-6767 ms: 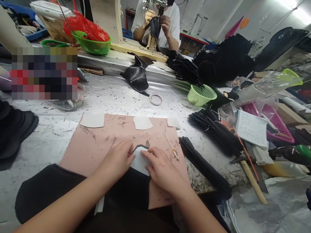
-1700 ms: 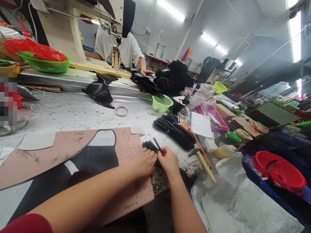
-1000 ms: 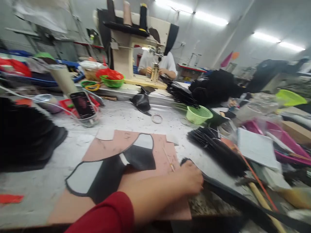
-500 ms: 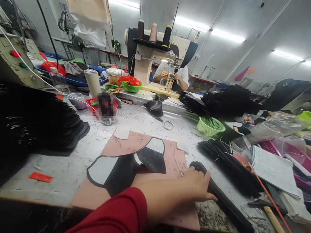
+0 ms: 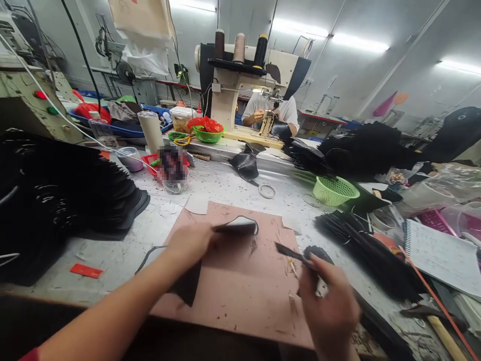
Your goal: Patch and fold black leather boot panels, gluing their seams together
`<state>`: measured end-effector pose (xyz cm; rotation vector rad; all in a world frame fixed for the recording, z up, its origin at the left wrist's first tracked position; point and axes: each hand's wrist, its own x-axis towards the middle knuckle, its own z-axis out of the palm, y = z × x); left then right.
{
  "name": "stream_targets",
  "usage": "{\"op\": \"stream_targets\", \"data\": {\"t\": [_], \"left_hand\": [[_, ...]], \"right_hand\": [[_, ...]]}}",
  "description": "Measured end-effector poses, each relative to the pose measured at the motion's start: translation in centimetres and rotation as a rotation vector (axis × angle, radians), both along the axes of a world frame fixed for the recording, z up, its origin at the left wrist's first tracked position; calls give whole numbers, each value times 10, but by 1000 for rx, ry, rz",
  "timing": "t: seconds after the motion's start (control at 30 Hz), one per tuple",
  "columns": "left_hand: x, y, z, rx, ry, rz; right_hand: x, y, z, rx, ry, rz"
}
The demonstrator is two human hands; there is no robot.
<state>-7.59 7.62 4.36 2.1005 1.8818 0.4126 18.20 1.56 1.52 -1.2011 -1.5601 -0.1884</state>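
Observation:
On a pink board (image 5: 240,281) lies a black cut piece (image 5: 190,283) with pale grey patches at its ends, shaped like a shoe upper. My left hand (image 5: 193,240) grips its middle, and its far end is folded up off the board; the fingers are partly hidden and blurred. Over the board's right side, my right hand (image 5: 330,296) is closed on a narrow black strip (image 5: 289,251), which points left from the fingertips. Just behind that hand lies a long black bundle (image 5: 379,321) with a fuzzy-looking end.
Stacked black pieces (image 5: 86,195) stand left, near a red tag (image 5: 86,271). A green basket (image 5: 334,191), bundled black pieces (image 5: 368,255), a notebook (image 5: 443,255) and a wooden-handled hammer (image 5: 443,333) are right. Behind stands a sewing machine (image 5: 221,100), with a person beyond it.
My left hand has moved from the long black bundle to the black cut piece and lifted part of it. My right hand has come into view holding a black strip.

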Motion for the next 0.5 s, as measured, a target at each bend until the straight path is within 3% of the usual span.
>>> {"op": "stream_targets", "data": {"t": [0.1,0.23,0.37,0.5], "left_hand": [[-40,16,35,123,-222,201],[-74,29,74,255,-617,320],[-63,34,91,280,-980,330],[-29,47,94,257,-1246,324]], "right_hand": [[-52,14,-11,39,-272,192],[-95,14,-36,-205,-522,457],[-100,1,-31,-454,-462,581],[-103,-2,-9,-678,-36,755]]}}
